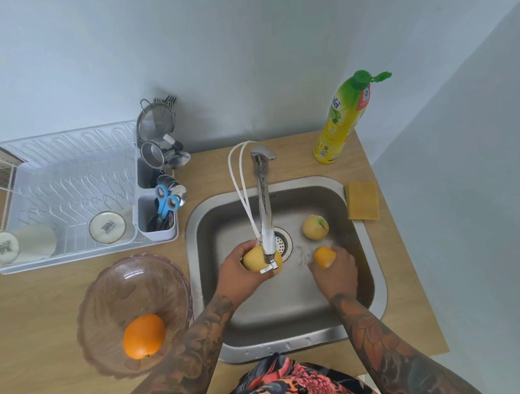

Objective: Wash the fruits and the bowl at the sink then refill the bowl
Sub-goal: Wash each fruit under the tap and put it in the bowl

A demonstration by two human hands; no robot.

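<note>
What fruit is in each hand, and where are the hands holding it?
The left hand grips a yellow fruit around its side, under the tap. The right hand holds a small orange from its near side.

Both my tattooed forearms reach forward from the bottom of the view, the left from lower left, the right from lower right, converging a little. My left hand (238, 273) is turned palm inward, its fingers curled round a pale yellow round fruit (257, 258), which it holds up off the basin floor. My right hand (334, 270) sits lower and further right, back of the hand up, fingers bent over a small orange round fruit (324, 256). The two hands are apart, not touching each other.
</note>
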